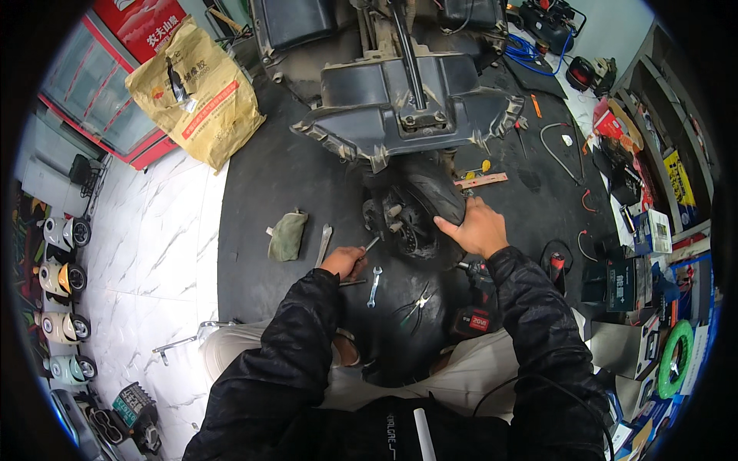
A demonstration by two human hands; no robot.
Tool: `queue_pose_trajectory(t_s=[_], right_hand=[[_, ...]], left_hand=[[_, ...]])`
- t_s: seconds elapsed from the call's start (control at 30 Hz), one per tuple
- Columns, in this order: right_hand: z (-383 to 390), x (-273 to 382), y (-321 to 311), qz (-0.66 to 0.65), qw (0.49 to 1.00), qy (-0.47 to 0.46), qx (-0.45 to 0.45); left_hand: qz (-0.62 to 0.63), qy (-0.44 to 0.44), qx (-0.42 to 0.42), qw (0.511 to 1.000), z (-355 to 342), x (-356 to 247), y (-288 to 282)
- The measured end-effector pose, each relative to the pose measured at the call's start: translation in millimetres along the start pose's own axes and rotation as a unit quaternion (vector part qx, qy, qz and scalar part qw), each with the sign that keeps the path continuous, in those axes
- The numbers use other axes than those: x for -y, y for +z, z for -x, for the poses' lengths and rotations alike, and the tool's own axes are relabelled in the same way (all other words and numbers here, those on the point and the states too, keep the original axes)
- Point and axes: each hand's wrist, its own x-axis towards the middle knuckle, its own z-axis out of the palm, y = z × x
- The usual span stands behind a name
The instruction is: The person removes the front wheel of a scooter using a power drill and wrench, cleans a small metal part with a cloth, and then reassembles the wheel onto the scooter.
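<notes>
My left hand [346,263] is closed round a slim metal tool [373,244]. Its bright shaft points up toward the wheel hub; its exact kind is hidden by my fingers. My right hand [480,227] grips the right side of a black tire [437,196], thumb on the near face. The wheel and its dark hub [415,237] sit under the rear of a vehicle with black plastic panels [384,127]. Near my left hand lie an open-end wrench [374,286], a larger wrench [325,240] and a green cloth pouch [287,236].
Pliers [420,305] and a red-and-black cordless power tool [475,303] lie on the black mat [254,192] before my knees. A yellow sack [201,100] stands at the far left. Boxes and shelves [676,146] line the right. Small scooters [65,278] stand along the left.
</notes>
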Motion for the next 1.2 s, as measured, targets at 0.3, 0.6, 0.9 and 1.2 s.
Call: queue_pose_trajectory(t_s=[0.3, 0.6, 0.9, 1.2], right_hand=[[21.3, 31.3, 4.5, -0.043, 0.998, 0.052, 0.009], [90.1, 78.5, 7.2, -0.018, 0.994, 0.059, 0.09], [124.7, 113.6, 28.7, -0.143, 0.936, -0.221, 0.235], [98.8, 93.9, 8.9, -0.107, 0.93, -0.211, 0.28]], left_hand=[[-0.551, 0.168, -0.231, 0.784, -20.0, -27.5, 35.3], [-0.533, 0.16, -0.073, 0.828, -52.3, -42.9, -5.4], [-0.172, 0.046, -0.029, 0.984, -68.7, -20.4, -43.3], [-0.145, 0.034, -0.015, 0.989, -67.7, -19.7, -42.2]])
